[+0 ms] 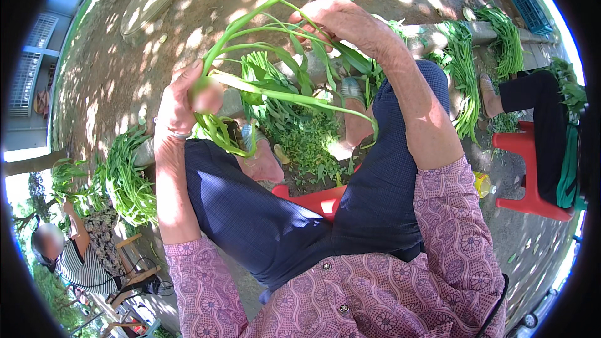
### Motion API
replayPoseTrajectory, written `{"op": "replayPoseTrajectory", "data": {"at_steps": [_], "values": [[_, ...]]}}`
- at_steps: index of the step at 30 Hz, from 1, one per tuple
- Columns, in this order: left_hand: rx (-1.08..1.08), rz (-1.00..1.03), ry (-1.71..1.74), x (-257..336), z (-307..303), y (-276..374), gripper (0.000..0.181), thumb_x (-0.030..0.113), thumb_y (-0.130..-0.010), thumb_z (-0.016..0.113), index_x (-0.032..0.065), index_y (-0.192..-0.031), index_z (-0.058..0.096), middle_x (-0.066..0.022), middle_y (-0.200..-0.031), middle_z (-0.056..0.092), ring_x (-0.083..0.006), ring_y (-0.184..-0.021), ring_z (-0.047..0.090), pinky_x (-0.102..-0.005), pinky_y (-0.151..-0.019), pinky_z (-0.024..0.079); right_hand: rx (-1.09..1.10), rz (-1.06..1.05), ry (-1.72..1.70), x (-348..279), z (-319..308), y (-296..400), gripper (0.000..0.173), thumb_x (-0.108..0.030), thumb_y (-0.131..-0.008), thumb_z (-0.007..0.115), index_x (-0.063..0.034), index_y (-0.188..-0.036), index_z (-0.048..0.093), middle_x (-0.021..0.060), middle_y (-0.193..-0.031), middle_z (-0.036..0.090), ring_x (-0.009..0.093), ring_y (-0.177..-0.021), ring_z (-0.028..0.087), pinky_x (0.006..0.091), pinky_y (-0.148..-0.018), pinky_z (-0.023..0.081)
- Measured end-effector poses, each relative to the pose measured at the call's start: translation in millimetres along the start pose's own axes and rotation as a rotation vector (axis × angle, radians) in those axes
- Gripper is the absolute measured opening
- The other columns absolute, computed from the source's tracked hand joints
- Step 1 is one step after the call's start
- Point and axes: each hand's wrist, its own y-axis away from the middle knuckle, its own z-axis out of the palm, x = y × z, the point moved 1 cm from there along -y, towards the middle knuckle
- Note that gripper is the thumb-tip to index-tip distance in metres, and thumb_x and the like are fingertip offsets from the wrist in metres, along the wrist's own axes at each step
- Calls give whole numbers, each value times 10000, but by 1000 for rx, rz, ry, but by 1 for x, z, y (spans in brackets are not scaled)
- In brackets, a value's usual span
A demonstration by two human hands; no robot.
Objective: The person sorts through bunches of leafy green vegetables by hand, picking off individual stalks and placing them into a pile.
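Observation:
My left hand (pixel 188 96) is closed around the thick pale ends of several long green leafy stems (pixel 235 28), which look like water spinach. Part of that hand is blurred. At the upper middle, my right hand (pixel 319 21) pinches a thin stem and leaves of the same bunch, its fingers partly hidden behind the wrist. The stems arch between the two hands, and a thicker one droops towards my right knee. Beneath them, a pile of cut greens (pixel 270 89) lies between my feet, with small torn leaves (pixel 312 145) scattered on the ground beside it.
A concrete curb (pixel 481 33) carries more bunches of greens (pixel 460 70). Another heap of greens (pixel 129 178) lies at left, near a seated person (pixel 87 263). At right are a red plastic stool (pixel 530 169) under another person, a yellow bottle (pixel 482 184) and a blue-green crate (pixel 530 7).

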Motion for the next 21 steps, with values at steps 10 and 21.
{"op": "replayPoseTrajectory", "data": {"at_steps": [10, 21], "values": [[5, -21, 7, 4, 5, 1, 351, 309, -965, 334, 44, -824, 517, 35, -481, 303, -92, -387, 287, -276, -448, 330, -146, -76, -98, -10, 13, 10, 463, -382, -920, 387, 2, -986, 636, 8, -696, 607, 26, -444, 375, 202, -440, 339], [68, -11, -32, 1, 3, -5, 356, 317, -963, 346, 39, -811, 509, 31, -487, 316, -92, -390, 281, -270, -457, 337, -114, -79, -193, -12, 1, 9, 437, -349, -917, 398, 8, -972, 644, 75, -716, 651, 30, -423, 374, 192, -425, 349]]}}
